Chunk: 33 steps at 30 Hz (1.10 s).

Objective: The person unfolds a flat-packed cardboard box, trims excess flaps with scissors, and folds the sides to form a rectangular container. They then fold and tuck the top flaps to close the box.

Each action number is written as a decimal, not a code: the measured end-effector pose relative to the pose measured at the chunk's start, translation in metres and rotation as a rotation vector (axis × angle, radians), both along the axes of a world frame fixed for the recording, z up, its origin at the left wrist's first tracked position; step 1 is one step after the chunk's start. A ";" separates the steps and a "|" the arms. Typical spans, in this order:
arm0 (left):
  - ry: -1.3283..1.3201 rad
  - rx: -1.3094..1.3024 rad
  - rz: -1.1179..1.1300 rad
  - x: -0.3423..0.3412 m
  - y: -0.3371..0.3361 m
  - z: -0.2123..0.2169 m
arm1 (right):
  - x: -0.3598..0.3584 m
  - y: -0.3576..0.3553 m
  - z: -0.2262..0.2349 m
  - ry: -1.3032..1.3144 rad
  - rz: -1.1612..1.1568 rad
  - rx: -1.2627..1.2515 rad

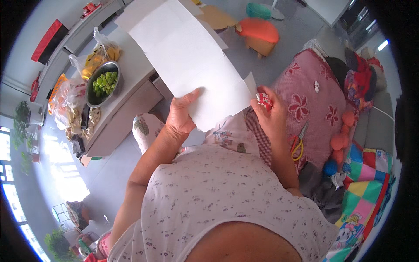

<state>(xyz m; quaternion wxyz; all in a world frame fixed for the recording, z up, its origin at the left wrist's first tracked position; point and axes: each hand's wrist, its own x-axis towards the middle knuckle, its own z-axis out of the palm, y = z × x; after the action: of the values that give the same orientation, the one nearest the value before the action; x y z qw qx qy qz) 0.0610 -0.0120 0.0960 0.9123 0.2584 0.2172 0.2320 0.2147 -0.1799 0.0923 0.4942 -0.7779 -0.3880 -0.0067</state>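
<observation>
Nearest the lens, a floral pale shirt (227, 196), forearms rising from it toward the hands. Left hand (181, 114) pinching the lower edge of a large white folded sheet (187, 56), thumb on top, fingers hidden beneath. Right hand (269, 114) closed at the sheet's lower right corner, gripping a small red-and-white packet (264, 100) against that corner. Sheet tilted up and away from both hands, its far edge reaching over the surface (131, 74) beyond the left hand.

Left of the left hand, on that surface: a metal bowl of green grapes (104, 84), a clear bag of yellow fruit (98, 54) just behind it, more bags (70, 105) toward the near end. Surface edge close beside the sheet's left side; a narrow strip of floor (118, 166) between surface and knees.

Right of the right hand, a pink flowered cover (305, 96), with yellow-handled scissors (299, 142) lying just below the wrist. Beyond the sheet's far edge, an orange stool (258, 32) on open grey floor.
</observation>
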 end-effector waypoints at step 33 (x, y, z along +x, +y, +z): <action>-0.038 0.158 -0.118 0.005 -0.009 0.000 | -0.008 -0.014 0.002 0.467 0.270 0.058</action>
<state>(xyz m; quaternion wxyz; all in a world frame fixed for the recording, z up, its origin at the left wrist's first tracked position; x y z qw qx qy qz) 0.0662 -0.0213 0.0957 0.9050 0.3376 0.1654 0.1992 0.2072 -0.1937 0.0939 0.5889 -0.6850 -0.3635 0.2278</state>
